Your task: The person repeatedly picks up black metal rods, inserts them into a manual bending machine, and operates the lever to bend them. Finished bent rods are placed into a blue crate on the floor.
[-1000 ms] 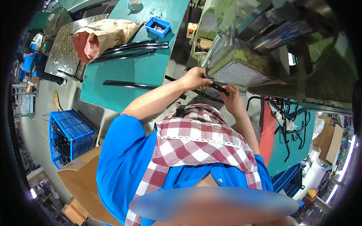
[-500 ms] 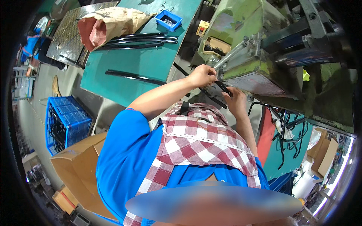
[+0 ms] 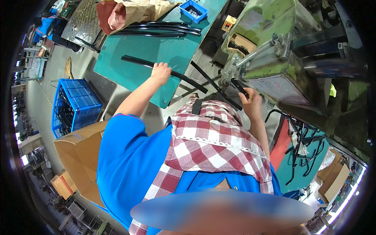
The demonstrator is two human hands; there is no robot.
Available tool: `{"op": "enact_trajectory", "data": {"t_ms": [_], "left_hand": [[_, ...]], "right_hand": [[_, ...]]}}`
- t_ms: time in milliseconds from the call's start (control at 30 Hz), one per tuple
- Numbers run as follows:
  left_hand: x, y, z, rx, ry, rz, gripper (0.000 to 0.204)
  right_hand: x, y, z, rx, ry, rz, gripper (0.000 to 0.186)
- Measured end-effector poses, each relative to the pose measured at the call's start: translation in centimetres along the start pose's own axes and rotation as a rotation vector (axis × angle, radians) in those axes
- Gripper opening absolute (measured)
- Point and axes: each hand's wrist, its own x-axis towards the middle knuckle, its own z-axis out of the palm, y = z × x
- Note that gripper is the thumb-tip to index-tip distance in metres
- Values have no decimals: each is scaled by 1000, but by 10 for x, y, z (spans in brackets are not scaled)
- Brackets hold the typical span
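My left hand (image 3: 161, 73) is closed over a long, slightly curved black tube (image 3: 184, 78) on the green table (image 3: 113, 76). The tube's near end sticks out past the table edge, and another tube seems to lie alongside it. My right hand (image 3: 252, 102) is by the green machine (image 3: 270, 78), its fingers closed on a short black bar (image 3: 239, 85) that points up toward the machine's front. Part of that bar is hidden by the fingers. Between my hands a straight dark strip (image 3: 213, 83) slants down in front of my apron; what it joins cannot be made out.
Several black tubes (image 3: 164, 28) lie beside a paper sack (image 3: 137, 13) and a blue tray (image 3: 194, 11) of small parts. At left stand a blue crate (image 3: 84, 98) and a cardboard box (image 3: 82, 152). Bent black tubes (image 3: 301, 145) lie at right. A small box (image 3: 239, 44) sits on the machine.
My left hand has left the machine's front, beside my right hand, and moved left onto the black tube on the table. My right hand stays near the machine. The whole view has shifted slightly.
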Motion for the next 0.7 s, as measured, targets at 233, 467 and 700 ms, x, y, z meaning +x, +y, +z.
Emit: {"op": "enact_trajectory", "data": {"t_ms": [233, 467, 700], "left_hand": [[7, -5, 24, -272, 162, -70, 34], [2, 9, 6, -207, 180, 273, 36], [7, 72, -38, -578, 53, 545, 22]], "right_hand": [[1, 1, -3, -53, -55, -7, 30], [-16, -2, -2, -103, 100, 1, 31], [-38, -24, -5, -100, 10, -259, 38]]}}
